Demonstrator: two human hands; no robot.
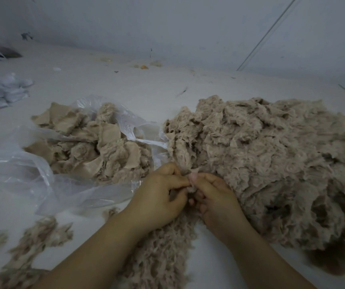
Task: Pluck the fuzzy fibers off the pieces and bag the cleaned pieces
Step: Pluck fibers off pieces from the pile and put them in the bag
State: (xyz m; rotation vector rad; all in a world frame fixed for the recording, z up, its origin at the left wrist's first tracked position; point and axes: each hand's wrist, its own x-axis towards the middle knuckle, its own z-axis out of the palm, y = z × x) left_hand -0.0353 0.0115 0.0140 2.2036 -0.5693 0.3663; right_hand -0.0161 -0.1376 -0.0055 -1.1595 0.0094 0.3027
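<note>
My left hand and my right hand meet at the centre, both pinching one small fuzzy beige piece between fingertips. To the right spreads a big heap of fuzzy beige pieces. On the left an open clear plastic bag holds smoother beige pieces. Plucked fibers lie in a strip under my wrists and in clumps at the lower left.
The white table runs back to a wall. Crumpled white plastic bags lie at the far left. Small yellowish scraps sit near the back edge.
</note>
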